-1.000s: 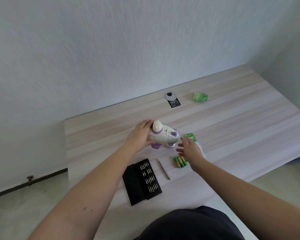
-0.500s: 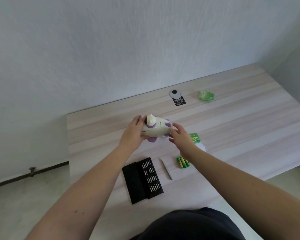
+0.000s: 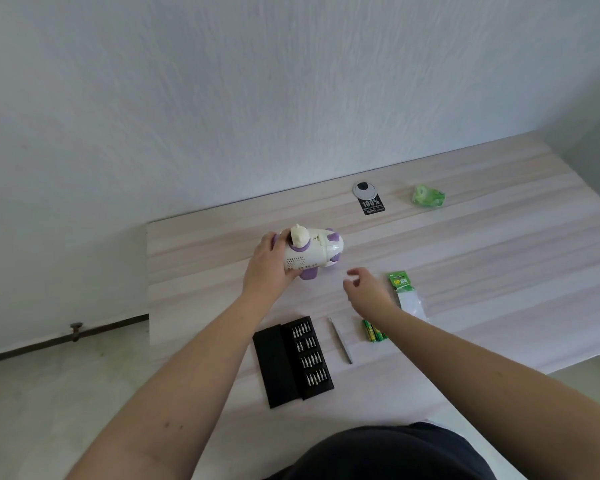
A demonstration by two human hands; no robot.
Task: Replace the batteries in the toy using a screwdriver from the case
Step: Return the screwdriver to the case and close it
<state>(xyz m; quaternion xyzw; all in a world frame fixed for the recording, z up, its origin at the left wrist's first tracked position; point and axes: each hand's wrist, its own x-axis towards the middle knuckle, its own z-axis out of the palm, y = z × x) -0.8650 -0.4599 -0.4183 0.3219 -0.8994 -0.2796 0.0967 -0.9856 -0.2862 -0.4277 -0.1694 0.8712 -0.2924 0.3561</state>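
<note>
My left hand (image 3: 269, 263) grips the white and purple toy (image 3: 312, 252) by its left end, holding it on its side just above the wooden table (image 3: 482, 265). My right hand (image 3: 366, 289) hovers to the right of the toy, fingers loosely curled, holding nothing. The open black screwdriver case (image 3: 293, 360) with rows of bits lies near the table's front edge. Beside it lies the slim grey screwdriver handle (image 3: 341, 340). Loose green batteries (image 3: 373, 330) lie right of it, partly hidden by my right wrist.
An opened green battery pack (image 3: 404, 287) lies right of my right hand. A crumpled green wrapper (image 3: 427, 195) and a round grey cable port with a black tag (image 3: 368, 197) sit near the wall. The table's left edge is close to the toy.
My right hand touched the toy half a second ago and has now drawn back toward me. The left hand keeps holding the toy, tilted slightly.
</note>
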